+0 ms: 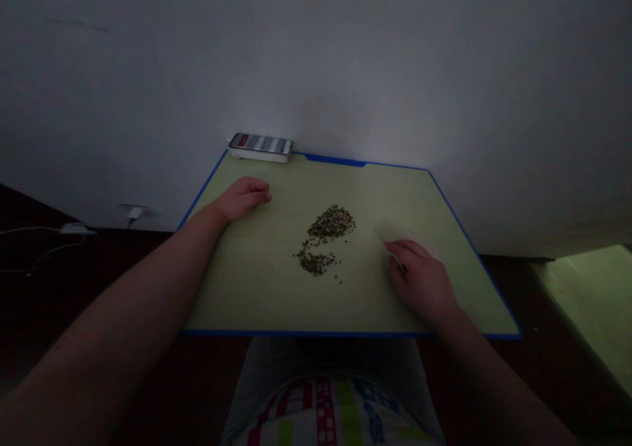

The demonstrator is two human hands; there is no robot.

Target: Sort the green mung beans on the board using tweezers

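Note:
Two adjoining piles of small brown-green grains lie in the middle of the tabletop: a larger pile point(332, 223) farther off and a smaller pile point(316, 262) nearer me, with loose grains around. My left hand point(244, 197) rests on the board's left side, fingers curled and closed, nothing visible in them. Right of the piles, my right hand point(422, 278) is closed in a pinch. Something small and pale shows at its fingertips, too dim and blurred to name. A faint whitish patch lies just behind that hand; I cannot tell what it is.
The pale yellow-green table point(257, 294) has a blue edge and stands against a grey wall point(336, 70). A phone point(261, 143) lies on a white box point(261, 157) at the back left corner. A plugged-in charger point(134, 214) and white cables are at left. The room is dim.

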